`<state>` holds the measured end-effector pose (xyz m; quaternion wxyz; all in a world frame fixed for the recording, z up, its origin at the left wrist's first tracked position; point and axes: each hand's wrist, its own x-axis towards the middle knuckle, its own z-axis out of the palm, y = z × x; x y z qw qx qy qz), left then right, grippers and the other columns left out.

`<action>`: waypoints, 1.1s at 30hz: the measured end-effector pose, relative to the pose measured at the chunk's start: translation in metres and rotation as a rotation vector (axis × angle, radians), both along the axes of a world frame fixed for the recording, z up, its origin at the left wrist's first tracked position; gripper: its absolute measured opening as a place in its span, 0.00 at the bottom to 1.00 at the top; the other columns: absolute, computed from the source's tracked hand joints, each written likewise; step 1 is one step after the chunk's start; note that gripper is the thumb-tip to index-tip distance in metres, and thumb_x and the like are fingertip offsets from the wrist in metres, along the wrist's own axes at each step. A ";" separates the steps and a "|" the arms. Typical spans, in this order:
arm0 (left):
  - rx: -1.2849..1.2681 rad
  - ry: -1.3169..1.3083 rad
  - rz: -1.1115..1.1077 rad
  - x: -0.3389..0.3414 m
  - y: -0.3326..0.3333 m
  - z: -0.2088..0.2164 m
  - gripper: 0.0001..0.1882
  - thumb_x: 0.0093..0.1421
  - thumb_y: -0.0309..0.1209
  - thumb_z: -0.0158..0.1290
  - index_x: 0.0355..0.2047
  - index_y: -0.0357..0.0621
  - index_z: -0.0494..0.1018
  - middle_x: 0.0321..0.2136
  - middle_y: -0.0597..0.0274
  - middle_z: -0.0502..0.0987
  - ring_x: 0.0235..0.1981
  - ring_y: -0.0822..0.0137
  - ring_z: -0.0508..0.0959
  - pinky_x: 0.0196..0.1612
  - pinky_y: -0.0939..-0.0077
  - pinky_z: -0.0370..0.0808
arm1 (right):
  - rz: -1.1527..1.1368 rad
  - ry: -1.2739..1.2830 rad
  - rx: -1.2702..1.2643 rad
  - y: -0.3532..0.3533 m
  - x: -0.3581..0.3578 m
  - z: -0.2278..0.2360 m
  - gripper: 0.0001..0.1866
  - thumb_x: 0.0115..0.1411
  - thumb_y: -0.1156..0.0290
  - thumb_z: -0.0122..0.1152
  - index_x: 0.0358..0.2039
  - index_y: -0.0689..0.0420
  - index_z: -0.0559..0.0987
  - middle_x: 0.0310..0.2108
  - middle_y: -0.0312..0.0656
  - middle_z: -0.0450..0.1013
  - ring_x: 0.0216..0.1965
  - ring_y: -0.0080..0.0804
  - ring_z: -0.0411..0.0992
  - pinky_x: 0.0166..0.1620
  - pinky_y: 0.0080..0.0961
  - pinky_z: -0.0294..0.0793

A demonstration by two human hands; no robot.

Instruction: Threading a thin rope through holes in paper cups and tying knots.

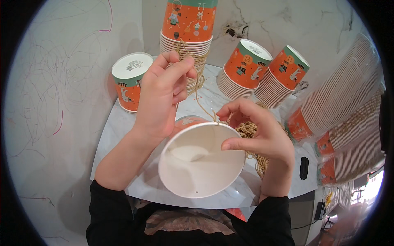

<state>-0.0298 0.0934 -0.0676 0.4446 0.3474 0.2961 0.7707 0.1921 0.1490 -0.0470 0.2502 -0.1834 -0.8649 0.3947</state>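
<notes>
A white-lined paper bucket (201,180) tilts its open mouth toward me, with a small hole near the rim closest to me. Tan cord (200,102) runs from the bucket's far rim up to my left hand (164,88), which is raised and pinches it between closed fingers. My right hand (260,133) is at the bucket's right rim, thumb over the mouth and fingers curled behind the edge, close to where the cord meets it. Those right fingertips are partly hidden.
Behind my left hand rises a tall stack of orange buckets (188,24), with cord draped on it. Other stacks are an upturned bucket (127,88), two at the back (242,67) (287,69), and bagged ones (340,110) at right. Loose cord (262,164) and a black object (303,168) lie on the table.
</notes>
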 end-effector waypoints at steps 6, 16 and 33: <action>-0.060 0.124 -0.039 -0.020 -0.006 0.017 0.07 0.67 0.33 0.54 0.42 0.49 0.69 0.28 0.73 0.72 0.20 0.86 0.58 0.20 0.90 0.54 | -0.315 -0.134 0.150 0.013 -0.005 -0.011 0.11 0.56 0.68 0.69 0.34 0.63 0.80 0.24 0.42 0.75 0.23 0.27 0.72 0.29 0.27 0.71; -0.079 0.367 -0.197 -0.044 -0.029 0.040 0.20 0.71 0.34 0.48 0.59 0.36 0.67 0.42 0.59 0.81 0.33 0.80 0.80 0.33 0.87 0.77 | -0.619 0.058 0.776 0.055 -0.009 -0.033 0.11 0.57 0.67 0.69 0.34 0.62 0.83 0.29 0.42 0.79 0.26 0.35 0.74 0.34 0.28 0.74; 0.076 -0.202 -0.674 0.016 -0.021 0.015 0.37 0.75 0.47 0.32 0.69 0.23 0.47 0.70 0.35 0.52 0.73 0.49 0.53 0.73 0.58 0.55 | -0.074 0.372 0.924 -0.006 -0.023 -0.013 0.11 0.48 0.77 0.70 0.34 0.57 0.82 0.34 0.38 0.76 0.30 0.35 0.74 0.29 0.29 0.71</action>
